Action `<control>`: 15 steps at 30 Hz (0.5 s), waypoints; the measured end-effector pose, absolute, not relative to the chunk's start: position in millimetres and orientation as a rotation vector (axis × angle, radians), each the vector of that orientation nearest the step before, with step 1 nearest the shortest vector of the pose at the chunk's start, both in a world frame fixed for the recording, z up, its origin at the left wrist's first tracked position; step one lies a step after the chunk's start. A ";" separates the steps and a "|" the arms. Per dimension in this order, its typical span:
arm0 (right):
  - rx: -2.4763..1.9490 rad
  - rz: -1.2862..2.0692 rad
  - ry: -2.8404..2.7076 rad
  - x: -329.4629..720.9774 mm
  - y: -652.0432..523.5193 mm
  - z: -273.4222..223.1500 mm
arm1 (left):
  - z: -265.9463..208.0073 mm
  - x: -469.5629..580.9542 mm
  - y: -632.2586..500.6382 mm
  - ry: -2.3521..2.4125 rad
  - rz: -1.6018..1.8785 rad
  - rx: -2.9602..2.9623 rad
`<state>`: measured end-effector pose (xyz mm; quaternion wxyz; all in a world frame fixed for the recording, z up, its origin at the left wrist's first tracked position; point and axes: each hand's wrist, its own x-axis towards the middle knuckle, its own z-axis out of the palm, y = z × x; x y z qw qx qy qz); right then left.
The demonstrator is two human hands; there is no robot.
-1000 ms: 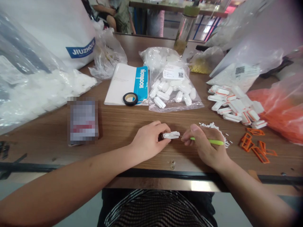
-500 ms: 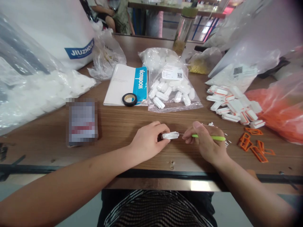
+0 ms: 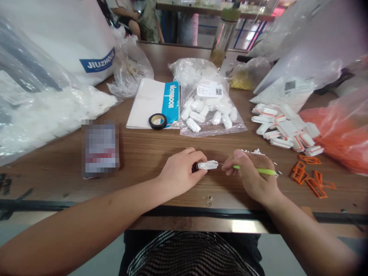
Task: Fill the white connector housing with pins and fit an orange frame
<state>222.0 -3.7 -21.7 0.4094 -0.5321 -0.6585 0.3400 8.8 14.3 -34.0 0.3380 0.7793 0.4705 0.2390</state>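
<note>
My left hand [image 3: 181,168] pinches a white plastic connector housing [image 3: 208,165] with rows of small holes, just above the wooden table. In my right hand [image 3: 253,174] is a thin metal pick with a light green handle [image 3: 266,171], held like a pen. Its tip points left at the right end of the housing; whether it touches cannot be made out. Tiny white pieces [image 3: 257,151] lie behind and beside my right hand, partly hidden by it. Orange rectangular frames [image 3: 315,187] lie farther right.
Behind my hands are a bag of white housings [image 3: 198,115], a notebook [image 3: 146,103] and a black tape roll [image 3: 157,121]. White housings with orange edges [image 3: 284,128] are heaped at right. A blurred-out object [image 3: 100,149] and a large bag [image 3: 34,122] stand left. A bottle [image 3: 222,38] stands behind.
The right hand has tilted slightly and the green handle's end has dipped. More tiny white pieces show behind the hand. My left hand keeps its grip on the housing.
</note>
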 end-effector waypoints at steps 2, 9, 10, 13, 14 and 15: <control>-1.330 0.876 -1.618 223.0 -2.3 -25.3 | -34.3 8.8 14.2 1.227 0.623 2.034; -1.348 0.878 -1.756 221.4 -0.6 -17.9 | -35.6 8.9 14.7 1.223 0.640 2.048; -1.345 0.860 -1.796 221.2 -1.5 -17.0 | -35.6 8.8 14.7 1.224 0.640 2.047; -1.327 0.796 -1.818 221.7 -4.3 -18.2 | -34.9 8.6 14.8 1.227 0.638 2.043; -1.322 0.784 -1.783 222.1 -4.9 -19.5 | -34.6 8.5 14.8 1.227 0.634 2.043; -1.320 0.782 -1.738 222.7 -5.2 -21.0 | -34.2 8.5 14.8 1.227 0.630 2.045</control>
